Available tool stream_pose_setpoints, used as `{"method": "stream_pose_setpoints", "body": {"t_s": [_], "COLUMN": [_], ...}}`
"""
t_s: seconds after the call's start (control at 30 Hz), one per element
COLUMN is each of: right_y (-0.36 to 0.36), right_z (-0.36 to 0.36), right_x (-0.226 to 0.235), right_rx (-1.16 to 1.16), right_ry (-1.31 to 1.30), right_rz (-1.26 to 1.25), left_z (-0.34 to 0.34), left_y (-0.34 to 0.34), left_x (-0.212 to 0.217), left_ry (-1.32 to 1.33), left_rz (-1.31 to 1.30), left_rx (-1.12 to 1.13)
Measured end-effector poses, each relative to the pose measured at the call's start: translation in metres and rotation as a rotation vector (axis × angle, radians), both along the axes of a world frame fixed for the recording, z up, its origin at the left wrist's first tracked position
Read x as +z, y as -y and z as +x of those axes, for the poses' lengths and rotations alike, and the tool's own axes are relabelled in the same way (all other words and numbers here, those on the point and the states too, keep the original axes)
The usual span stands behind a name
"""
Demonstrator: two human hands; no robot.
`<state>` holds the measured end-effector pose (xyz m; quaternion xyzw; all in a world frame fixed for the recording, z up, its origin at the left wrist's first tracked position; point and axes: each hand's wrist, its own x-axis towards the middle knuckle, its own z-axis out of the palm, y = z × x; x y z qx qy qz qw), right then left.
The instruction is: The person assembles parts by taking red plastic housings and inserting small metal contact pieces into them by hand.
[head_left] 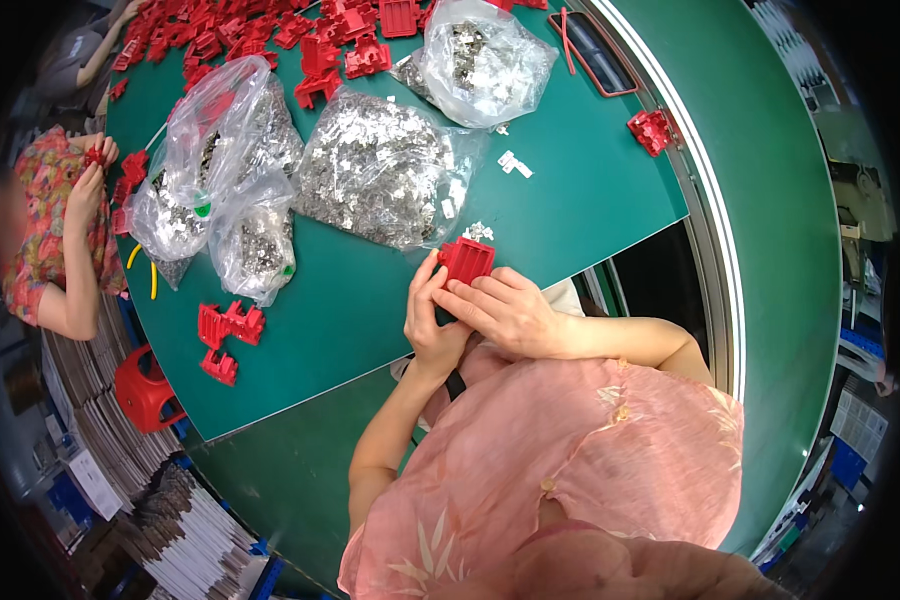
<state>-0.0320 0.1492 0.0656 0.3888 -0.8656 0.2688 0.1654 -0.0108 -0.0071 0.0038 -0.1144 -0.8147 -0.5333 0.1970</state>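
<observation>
Close to the front edge of the green table (340, 340), a red plastic housing (467, 260) with ribbed slots is held between both my hands. My left hand (430, 318) wraps its left side, fingers closed on it. From the right, my right hand (510, 312) grips the near edge, its fingers bent over the part. A small pile of silvery metal clips (478, 231) lies just beyond the housing. Past it sits a clear bag of metal pieces (375, 165). Whatever my fingertips press on is partly hidden.
More clear bags (485, 60) (255, 240) of metal parts stand on the table. Red housings (230, 325) lie at left, with a heap (210, 40) at the far side. Yellow-handled pliers (153, 275) and a phone-like dark object (598, 55) lie near the edges. Another person (65, 230) works at left beside a red stool (145, 390).
</observation>
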Motion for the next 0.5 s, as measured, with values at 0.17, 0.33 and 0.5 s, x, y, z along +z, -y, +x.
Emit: {"method": "stream_pose_setpoints", "body": {"t_s": [0.17, 0.33, 0.5], "right_y": [-0.042, -0.082, -0.079], "right_z": [-0.056, -0.099, -0.1], "right_x": [-0.01, -0.029, -0.038], "right_rx": [-0.267, -0.635, -0.571], "right_ry": [-0.089, 0.171, 0.104], "right_rz": [-0.124, -0.049, -0.062], "left_z": [-0.002, -0.001, -0.001], "left_y": [-0.007, -0.009, -0.008], "left_x": [-0.001, -0.002, 0.0], "left_ry": [0.056, 0.088, 0.096], "left_rz": [0.203, 0.221, 0.204], "left_rx": [-0.044, -0.046, -0.046]}}
